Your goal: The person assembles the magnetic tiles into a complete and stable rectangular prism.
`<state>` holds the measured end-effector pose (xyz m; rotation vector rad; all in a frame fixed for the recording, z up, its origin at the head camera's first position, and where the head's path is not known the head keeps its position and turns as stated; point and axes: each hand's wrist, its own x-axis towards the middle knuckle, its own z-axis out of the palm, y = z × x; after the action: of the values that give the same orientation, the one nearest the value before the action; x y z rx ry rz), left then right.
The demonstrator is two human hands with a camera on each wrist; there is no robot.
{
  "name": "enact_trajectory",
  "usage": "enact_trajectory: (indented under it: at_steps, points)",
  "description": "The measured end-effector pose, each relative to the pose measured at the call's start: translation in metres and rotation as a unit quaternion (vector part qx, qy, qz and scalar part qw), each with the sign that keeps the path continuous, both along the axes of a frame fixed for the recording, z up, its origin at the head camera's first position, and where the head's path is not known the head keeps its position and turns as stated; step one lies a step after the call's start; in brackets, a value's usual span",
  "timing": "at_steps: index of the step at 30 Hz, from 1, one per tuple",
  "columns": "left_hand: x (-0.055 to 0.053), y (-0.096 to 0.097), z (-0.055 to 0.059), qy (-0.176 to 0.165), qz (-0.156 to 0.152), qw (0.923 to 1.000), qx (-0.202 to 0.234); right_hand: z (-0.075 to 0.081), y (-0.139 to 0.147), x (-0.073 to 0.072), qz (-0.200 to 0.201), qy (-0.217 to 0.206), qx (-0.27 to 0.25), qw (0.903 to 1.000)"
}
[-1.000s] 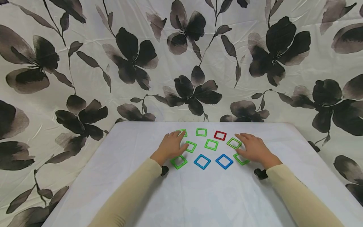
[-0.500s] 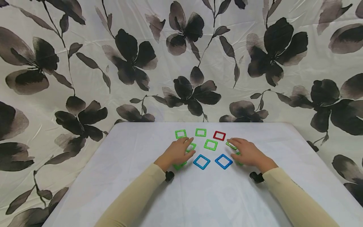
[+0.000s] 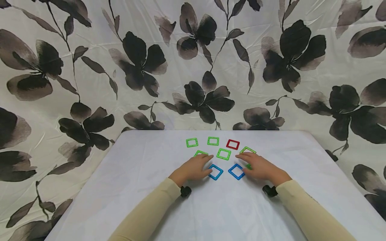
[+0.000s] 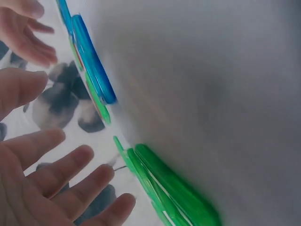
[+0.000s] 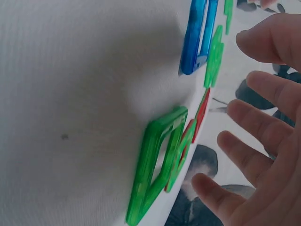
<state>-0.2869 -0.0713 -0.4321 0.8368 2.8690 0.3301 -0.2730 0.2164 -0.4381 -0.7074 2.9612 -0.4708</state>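
My left hand (image 3: 194,169) hovers palm down over the left end of a group of square plastic frames, fingers spread and holding nothing. Its thumb overlaps the left blue frame (image 3: 219,176), and a green frame (image 3: 203,152) shows partly behind the fingers. Opposite it, my right hand (image 3: 260,167) is also spread and holds nothing, its thumb at the edge of the right blue frame (image 3: 232,167). Beneath that hand, one green frame (image 5: 142,165) lies flat, mostly covered in the head view. Another green frame (image 3: 251,149) peeks out beyond the right fingers.
Farther back on the white table (image 3: 144,207) lie a red frame (image 3: 234,140), a green frame (image 3: 225,149) in the middle, and two more green frames at the back, the far left one (image 3: 191,138) and its neighbour (image 3: 213,137). A floral cloth (image 3: 199,67) hangs behind.
Both hands have moved nearer the person and inward, closer together. The far-left green frame is uncovered now, while the near-left green one has become hidden. The frames keep their places.
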Motion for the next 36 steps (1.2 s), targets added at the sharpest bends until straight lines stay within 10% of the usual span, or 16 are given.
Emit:
enact_trajectory:
  at_steps: [36]
  points:
    - [0.008, 0.035, -0.002, -0.049, -0.085, 0.9933, -0.061, -0.002, -0.026, 0.007, 0.107, -0.031, -0.007, 0.9938]
